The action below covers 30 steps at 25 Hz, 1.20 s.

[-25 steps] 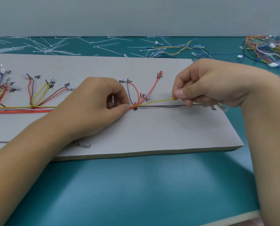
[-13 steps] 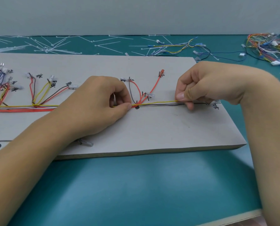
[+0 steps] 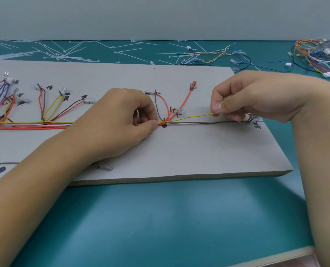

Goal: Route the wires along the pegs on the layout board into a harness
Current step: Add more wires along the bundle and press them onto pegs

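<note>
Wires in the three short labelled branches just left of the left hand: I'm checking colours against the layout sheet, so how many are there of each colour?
Red wires: 2
Brown wires: 2
Yellow wires: 2
Total: 6

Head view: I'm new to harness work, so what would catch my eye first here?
A yellow wire stretches across the middle of the board: the left hand pinches it against the bundle, and the right hand pinches it further right. Coloured branches fan out on the board's left, and loose wires lie tangled at the far right of the table.
</note>
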Each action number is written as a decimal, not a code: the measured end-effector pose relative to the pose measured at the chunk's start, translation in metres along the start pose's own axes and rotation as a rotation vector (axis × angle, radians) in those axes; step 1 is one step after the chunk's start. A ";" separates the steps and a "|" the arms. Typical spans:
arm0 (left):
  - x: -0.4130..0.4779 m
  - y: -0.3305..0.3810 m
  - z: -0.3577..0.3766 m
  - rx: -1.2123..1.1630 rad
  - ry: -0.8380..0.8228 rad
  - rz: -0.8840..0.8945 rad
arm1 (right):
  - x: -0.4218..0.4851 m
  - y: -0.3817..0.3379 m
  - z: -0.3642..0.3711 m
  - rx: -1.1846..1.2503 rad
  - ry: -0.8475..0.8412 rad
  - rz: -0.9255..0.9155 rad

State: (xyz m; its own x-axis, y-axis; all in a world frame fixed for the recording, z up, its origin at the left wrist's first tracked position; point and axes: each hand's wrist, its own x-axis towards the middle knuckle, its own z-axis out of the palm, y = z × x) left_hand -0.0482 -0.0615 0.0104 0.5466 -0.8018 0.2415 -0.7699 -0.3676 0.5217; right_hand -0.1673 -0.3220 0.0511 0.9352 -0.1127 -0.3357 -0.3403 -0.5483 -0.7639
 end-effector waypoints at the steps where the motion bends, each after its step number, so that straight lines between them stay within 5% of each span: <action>1: 0.000 0.000 0.000 0.000 0.001 0.001 | -0.001 0.000 0.000 -0.008 -0.010 -0.006; 10: 0.000 -0.001 0.000 -0.017 -0.006 -0.004 | -0.004 0.015 -0.014 0.025 0.010 0.053; 15: 0.000 -0.001 0.000 -0.013 -0.012 -0.003 | -0.010 0.022 -0.027 -0.114 0.167 -0.003; 22: 0.000 -0.001 0.000 -0.029 -0.018 -0.004 | -0.018 0.030 -0.033 0.041 0.260 0.115; 30: 0.000 -0.003 0.001 -0.041 -0.013 -0.006 | -0.023 0.024 -0.034 -0.126 0.321 0.157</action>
State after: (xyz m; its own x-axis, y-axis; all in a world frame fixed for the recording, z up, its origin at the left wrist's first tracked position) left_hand -0.0460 -0.0610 0.0083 0.5465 -0.8059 0.2276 -0.7522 -0.3529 0.5565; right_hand -0.1942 -0.3612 0.0592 0.8625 -0.4465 -0.2383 -0.4859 -0.5990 -0.6364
